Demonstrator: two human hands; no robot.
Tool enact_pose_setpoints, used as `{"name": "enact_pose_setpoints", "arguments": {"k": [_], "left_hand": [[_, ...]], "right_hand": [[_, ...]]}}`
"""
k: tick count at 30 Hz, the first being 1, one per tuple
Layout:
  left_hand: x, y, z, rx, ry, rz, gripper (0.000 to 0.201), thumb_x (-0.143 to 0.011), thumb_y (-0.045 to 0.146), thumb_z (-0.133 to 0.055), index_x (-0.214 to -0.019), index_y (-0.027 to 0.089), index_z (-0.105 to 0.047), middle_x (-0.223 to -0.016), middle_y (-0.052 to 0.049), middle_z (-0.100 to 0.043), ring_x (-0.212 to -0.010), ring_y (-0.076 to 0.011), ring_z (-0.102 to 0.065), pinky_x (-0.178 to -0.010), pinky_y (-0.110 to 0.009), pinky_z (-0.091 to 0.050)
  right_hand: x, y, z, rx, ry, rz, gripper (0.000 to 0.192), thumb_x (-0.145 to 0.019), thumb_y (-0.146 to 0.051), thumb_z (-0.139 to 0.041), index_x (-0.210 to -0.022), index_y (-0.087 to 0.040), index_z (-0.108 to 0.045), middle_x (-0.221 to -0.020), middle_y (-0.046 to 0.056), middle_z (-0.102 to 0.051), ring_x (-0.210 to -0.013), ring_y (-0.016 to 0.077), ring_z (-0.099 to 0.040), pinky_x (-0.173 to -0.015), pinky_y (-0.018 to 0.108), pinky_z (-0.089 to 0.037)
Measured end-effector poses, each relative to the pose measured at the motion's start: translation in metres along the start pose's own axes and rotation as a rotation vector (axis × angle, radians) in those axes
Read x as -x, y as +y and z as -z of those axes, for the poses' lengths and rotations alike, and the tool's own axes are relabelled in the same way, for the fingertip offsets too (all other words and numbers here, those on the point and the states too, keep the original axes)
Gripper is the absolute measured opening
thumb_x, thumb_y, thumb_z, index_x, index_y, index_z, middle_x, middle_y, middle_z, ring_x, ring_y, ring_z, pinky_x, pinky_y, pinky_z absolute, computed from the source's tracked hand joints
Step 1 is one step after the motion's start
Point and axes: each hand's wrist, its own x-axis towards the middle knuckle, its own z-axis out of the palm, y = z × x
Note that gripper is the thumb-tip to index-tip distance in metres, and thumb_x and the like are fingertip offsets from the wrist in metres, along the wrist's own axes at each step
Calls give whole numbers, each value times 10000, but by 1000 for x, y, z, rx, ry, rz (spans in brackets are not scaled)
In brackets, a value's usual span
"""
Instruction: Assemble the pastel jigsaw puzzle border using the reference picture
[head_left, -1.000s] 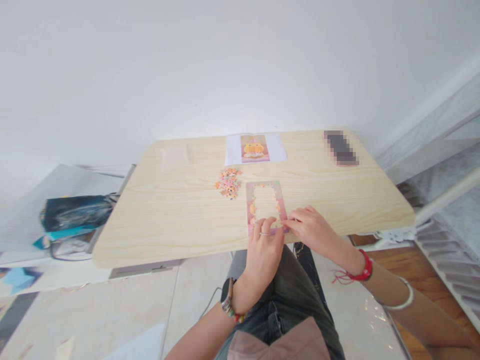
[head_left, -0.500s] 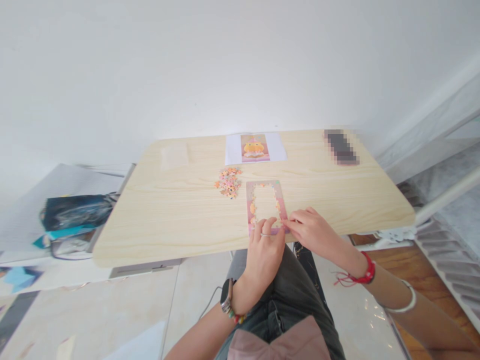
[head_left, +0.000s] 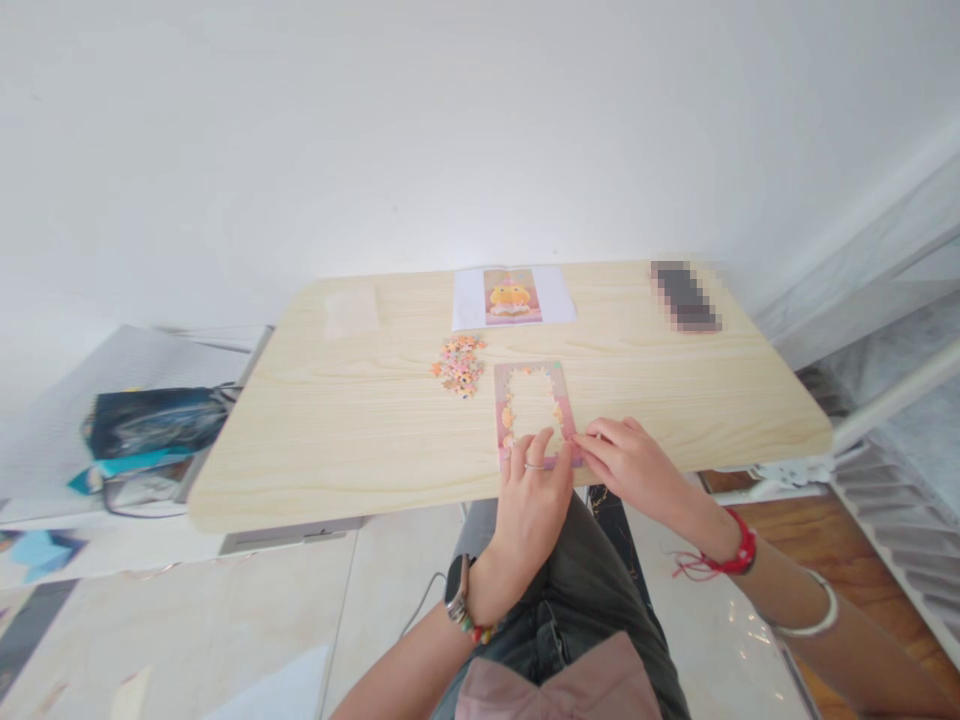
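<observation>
Both hands are resting fingertips-down on the near end of the puzzle frame (head_left: 534, 410), neither one closed around anything. Left hand (head_left: 529, 498) is lying with its fingers spread loosely and pressing on the frame's near edge, a ring showing on one finger. Right hand (head_left: 628, 462) is coming in from the frame's right side, its fingers curled a little and touching the near right corner; whether a small piece is sitting under those fingertips cannot be told.

That frame is lying flat on the table (head_left: 360, 420), close to the near edge and a little right of the middle. Its pink and orange border is assembled and its centre is showing pale.

Just left of the frame's far end, a small heap of loose pieces (head_left: 459, 364) is sitting on the wood, apart from the frame. Beyond the frame, near the table's far edge, a sheet (head_left: 513, 296) with an orange and pink picture is lying flat. Well left of that sheet, a clear bag (head_left: 350, 312) is lying flat as well. Far to the frame's right, at the far corner, a dark blurred object (head_left: 682, 295) is lying on the table.

Off the table, well left of the frame and lower down, a dark bag (head_left: 150, 425) is sitting on a grey surface.
</observation>
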Motion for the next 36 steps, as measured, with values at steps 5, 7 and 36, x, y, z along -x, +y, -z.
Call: {"name": "enact_pose_setpoints", "arguments": {"k": [5,7,36], "left_hand": [[1,0,-1,-12,0,-2,315,-809,157,-528,-1114,228,-558,-1204,-112,-481,-1113,-284,-422,-935,-507,-406],[2,0,-1,-14,-1,-2,307,-804,154,-532,-1101,224,-567,-1207,-110,-478,-1111,-288,-419,-940,-503,-403],[-6,-77,28,-33,-163,114,548,-717,357,-678,-1230,294,-494,-1339,-140,-322,-1193,-347,-332,-876,-520,-422]], "right_hand": [[1,0,-1,-37,11,-14,182,-872,-133,-461,-914,-146,-638,-792,54,-583,-759,159,-522,-696,302,-351],[1,-1,-1,-43,6,-12,173,-864,-129,-474,-898,-146,-642,-783,51,-580,-749,158,-519,-698,300,-354],[-15,33,-3,-216,-132,32,609,-723,-343,-668,-1274,-193,-455,-1087,105,-540,-975,233,-532,-833,384,-431]]}}
